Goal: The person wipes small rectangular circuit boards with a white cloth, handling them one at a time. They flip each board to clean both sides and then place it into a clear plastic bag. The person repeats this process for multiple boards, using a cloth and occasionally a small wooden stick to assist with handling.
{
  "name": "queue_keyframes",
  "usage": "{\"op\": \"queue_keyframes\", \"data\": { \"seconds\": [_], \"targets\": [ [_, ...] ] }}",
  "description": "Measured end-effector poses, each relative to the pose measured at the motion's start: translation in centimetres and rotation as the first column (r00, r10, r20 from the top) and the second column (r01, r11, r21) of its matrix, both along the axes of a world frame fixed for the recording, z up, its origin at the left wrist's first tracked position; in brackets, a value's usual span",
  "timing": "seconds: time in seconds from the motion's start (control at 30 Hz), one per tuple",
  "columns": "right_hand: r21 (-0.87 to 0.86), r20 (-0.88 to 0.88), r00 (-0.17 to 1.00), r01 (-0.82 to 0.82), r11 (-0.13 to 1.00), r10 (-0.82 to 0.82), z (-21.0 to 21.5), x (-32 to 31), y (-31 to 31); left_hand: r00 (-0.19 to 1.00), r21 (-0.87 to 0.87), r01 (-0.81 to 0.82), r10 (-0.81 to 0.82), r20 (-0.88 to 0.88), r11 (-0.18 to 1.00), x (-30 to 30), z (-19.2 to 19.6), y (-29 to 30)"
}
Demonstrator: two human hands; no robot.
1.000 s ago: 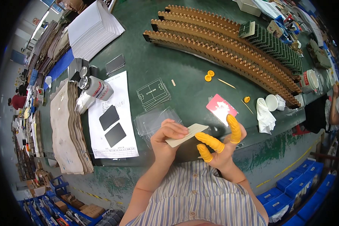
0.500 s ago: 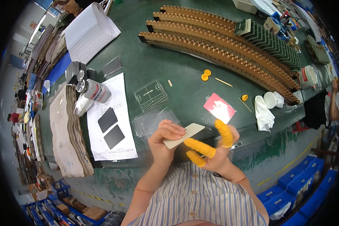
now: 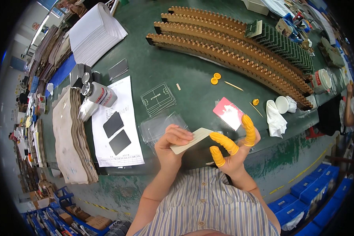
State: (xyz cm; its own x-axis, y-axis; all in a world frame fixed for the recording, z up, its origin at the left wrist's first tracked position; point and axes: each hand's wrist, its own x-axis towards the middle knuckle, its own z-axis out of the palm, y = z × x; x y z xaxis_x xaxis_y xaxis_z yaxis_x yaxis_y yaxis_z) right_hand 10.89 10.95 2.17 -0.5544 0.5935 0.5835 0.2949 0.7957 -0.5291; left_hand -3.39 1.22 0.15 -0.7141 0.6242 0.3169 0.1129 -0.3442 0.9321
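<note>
My left hand [image 3: 171, 142] and my right hand [image 3: 233, 150] hold a thin beige card [image 3: 192, 140] between them, close to my chest and above the table's near edge. The left fingers pinch its left end. The right hand wears yellow finger cots, two of them touching the card's right end, a third raised. Under the card lies a dark flat panel, mostly hidden. A stack of clear plastic sheets [image 3: 158, 125] lies just left of the hands. A pink and white packet [image 3: 228, 113] lies just beyond the right hand.
A white sheet [image 3: 115, 148] carries two black squares [image 3: 117, 132], with a bottle [image 3: 99, 94] above it. Brown paper stacks [image 3: 71, 139] sit at the left. Long brown slotted racks [image 3: 232, 49] with green boards [image 3: 287, 43] cross the far side. A white cloth [image 3: 275, 119] and loose yellow cots [image 3: 214, 78] lie at the right.
Both hands and the card have stayed nearly in place. The right hand's raised finger has shifted slightly, and my head has moved a little.
</note>
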Motion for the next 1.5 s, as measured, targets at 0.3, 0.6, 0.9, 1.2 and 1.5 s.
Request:
{"op": "queue_keyframes", "data": {
  "seconds": [0.3, 0.6, 0.9, 1.2, 1.5],
  "targets": [
    [-0.072, -0.031, 0.982, -0.188, 0.980, 0.186, 0.6, -1.2, -2.1, 1.000, -0.025, 0.017, -0.017, -0.011, 1.000, 0.0, 0.1, 0.0],
    [-0.052, 0.058, 0.978, -0.195, 0.979, 0.198, 0.5, -1.0, -2.3, 0.999, -0.027, 0.002, -0.004, -0.054, 1.000, -0.1, -0.1, -0.1],
    [-0.068, -0.075, 0.984, -0.170, 0.983, 0.165, 0.7, -1.4, -2.2, 0.999, -0.018, 0.007, -0.007, -0.039, 1.000, 0.1, 0.2, 0.1],
    [-0.023, -0.007, 0.988, -0.156, 0.987, 0.156, 0.8, -1.1, -1.9, 0.999, -0.012, 0.007, -0.008, -0.031, 1.000, 0.1, -0.1, 0.1],
    [-0.007, -0.061, 0.985, -0.163, 0.987, 0.162, 0.7, -1.6, -1.7, 1.000, -0.012, 0.018, -0.018, -0.011, 1.000, 0.1, 0.1, 0.1]
  ]
}}
